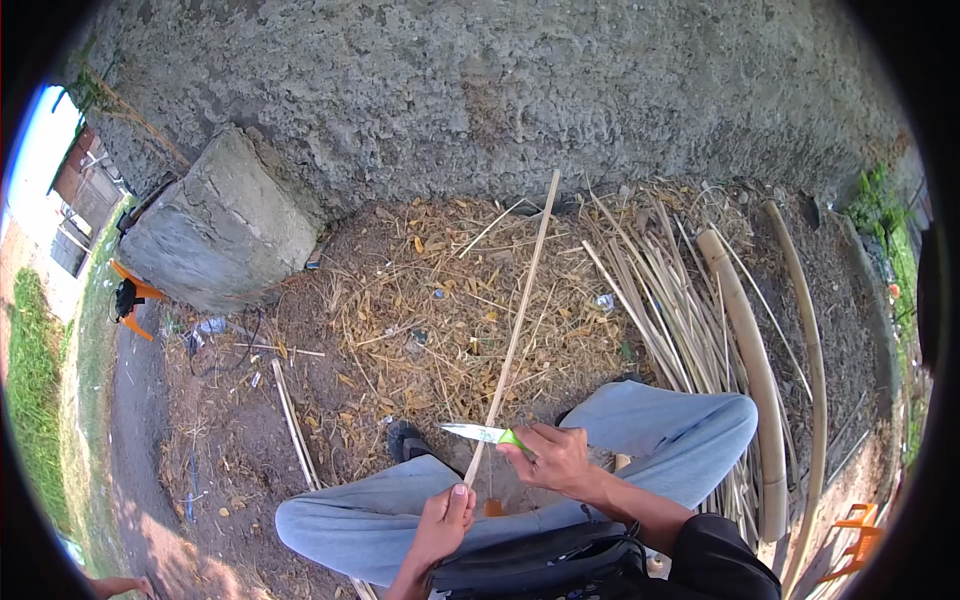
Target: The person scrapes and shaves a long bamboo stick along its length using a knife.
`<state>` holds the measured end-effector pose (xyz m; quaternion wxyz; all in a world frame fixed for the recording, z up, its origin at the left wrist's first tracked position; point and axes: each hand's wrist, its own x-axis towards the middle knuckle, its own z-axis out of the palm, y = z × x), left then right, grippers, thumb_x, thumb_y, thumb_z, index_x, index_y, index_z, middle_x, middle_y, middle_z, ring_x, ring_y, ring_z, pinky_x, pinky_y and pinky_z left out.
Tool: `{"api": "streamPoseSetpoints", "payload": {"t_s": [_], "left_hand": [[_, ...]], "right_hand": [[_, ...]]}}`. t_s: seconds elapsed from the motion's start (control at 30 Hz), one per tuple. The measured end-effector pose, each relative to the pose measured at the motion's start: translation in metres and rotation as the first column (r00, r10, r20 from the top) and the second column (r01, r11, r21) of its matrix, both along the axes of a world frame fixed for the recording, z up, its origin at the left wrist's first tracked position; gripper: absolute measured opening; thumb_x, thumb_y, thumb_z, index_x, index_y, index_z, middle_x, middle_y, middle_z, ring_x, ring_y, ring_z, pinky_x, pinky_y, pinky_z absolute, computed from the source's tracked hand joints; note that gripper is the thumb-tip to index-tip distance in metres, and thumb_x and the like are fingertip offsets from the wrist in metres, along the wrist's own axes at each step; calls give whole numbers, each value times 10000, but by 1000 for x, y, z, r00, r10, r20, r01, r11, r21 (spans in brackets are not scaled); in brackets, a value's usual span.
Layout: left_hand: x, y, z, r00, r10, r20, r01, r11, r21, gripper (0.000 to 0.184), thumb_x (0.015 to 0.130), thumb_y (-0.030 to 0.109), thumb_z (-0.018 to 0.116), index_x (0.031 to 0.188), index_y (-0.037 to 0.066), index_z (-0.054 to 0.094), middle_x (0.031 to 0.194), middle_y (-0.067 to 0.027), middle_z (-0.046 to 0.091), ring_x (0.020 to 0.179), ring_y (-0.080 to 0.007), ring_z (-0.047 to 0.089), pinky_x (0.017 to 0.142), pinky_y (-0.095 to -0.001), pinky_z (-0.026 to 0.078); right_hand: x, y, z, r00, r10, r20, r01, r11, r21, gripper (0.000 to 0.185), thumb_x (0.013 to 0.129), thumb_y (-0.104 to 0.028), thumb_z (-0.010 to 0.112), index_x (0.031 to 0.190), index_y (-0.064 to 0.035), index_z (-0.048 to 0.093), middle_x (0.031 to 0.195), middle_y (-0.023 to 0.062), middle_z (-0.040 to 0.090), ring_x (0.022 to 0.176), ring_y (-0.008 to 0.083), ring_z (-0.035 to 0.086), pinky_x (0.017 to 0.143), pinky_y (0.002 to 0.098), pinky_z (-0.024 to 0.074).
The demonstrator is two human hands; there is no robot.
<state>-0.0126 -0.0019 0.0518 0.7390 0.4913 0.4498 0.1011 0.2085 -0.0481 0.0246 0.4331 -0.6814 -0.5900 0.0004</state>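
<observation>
My left hand grips the lower end of a long, thin, pale strip, which slants up and away toward the wall. In my right hand is a knife with a green handle. Its blade points left and lies across the strip, a little above my left hand. Whether the edge cuts into the strip cannot be made out.
Many pale strips lie in a pile at the right, beside thick bamboo pieces. A concrete block stands at the left by a rough wall. Shavings cover the ground. An orange chair shows lower right.
</observation>
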Motion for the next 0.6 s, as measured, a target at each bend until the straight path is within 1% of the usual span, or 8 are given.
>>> {"api": "streamPoseSetpoints", "payload": {"t_s": [0.07,0.13,0.2,0.23,0.27,0.33,0.4,0.6], "left_hand": [[-8,-4,-5,999,-27,-21,27,1000,14,424,1102,334,387,837,28,514,642,31,390,543,-56,347,490,-248,302],[-17,-11,-10,998,-50,-33,51,998,32,429,1101,334,392,828,28,519,645,25,416,547,-61,371,495,-249,318],[-32,-19,-15,989,-101,-111,104,994,30,448,1101,335,389,799,33,523,648,22,449,557,-69,410,505,-259,343],[-39,-19,-15,989,-103,-103,108,993,51,367,1074,275,484,862,-2,598,632,-15,488,554,-78,430,505,-276,366],[-42,-18,-17,989,-110,-99,116,992,53,367,1074,275,484,862,-2,598,632,-15,488,554,-78,430,505,-276,366],[-43,-21,-6,954,-102,-282,161,967,197,549,1041,510,432,737,69,552,590,-11,469,555,-123,435,527,-326,362],[-45,-18,7,951,-110,-290,171,966,196,554,1037,524,434,744,68,552,590,-10,473,556,-125,440,528,-331,366],[-85,-28,6,931,-118,-345,218,938,269,582,1024,566,427,794,55,581,593,-26,486,561,-137,463,535,-353,378]], "right_hand": [[10,2,1,999,-11,34,10,1000,9,192,838,-250,784,882,-70,732,590,48,610,407,205,558,370,338,391],[37,16,-4,968,-246,-46,248,968,46,232,870,-316,760,841,-88,731,594,47,632,397,204,564,354,364,395],[63,19,-7,966,-260,-9,260,965,38,233,875,-316,756,842,-86,735,590,55,637,392,205,564,355,361,394],[72,21,-8,963,-267,23,266,964,24,235,879,-316,752,843,-84,739,585,63,642,387,206,563,355,358,392],[80,23,-9,961,-275,27,274,961,28,235,879,-316,752,843,-84,739,585,63,642,387,206,563,355,358,392],[91,27,-7,960,-273,62,272,962,23,243,890,-313,742,836,-77,744,576,74,644,383,202,560,352,345,379],[94,34,-5,962,-267,55,260,960,108,256,900,-317,731,840,-68,745,567,77,641,372,196,547,350,343,363],[143,46,-5,914,-395,94,399,916,-30,358,953,-376,651,778,-70,718,481,82,556,357,243,514,369,384,364]]}}
